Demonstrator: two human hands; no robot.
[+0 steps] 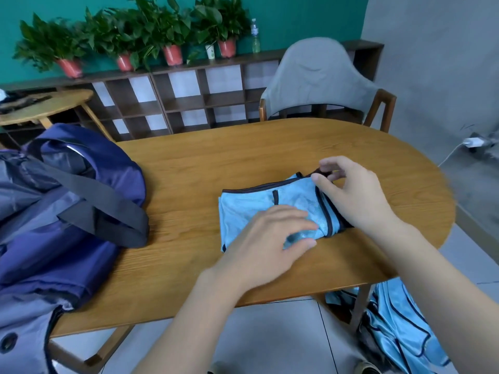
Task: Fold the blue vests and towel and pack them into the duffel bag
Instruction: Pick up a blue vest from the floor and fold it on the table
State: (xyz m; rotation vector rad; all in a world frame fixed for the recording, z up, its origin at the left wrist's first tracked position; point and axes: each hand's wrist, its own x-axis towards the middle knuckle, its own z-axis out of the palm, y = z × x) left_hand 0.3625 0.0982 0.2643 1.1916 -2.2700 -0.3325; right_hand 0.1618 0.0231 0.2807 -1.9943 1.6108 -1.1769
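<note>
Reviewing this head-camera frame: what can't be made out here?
- Duffel bag: cut off by the left edge; its opening and contents cannot be seen.
- Folded vest: partly covered by the left hand and right hand.
- More blue vests on the floor: hidden by the table and right forearm; count unclear.
- Towel: none identifiable.

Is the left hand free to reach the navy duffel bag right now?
Probably yes. The left hand only presses flat on the light blue mesh vest, and bare wooden table lies between it and the navy duffel bag.
</note>
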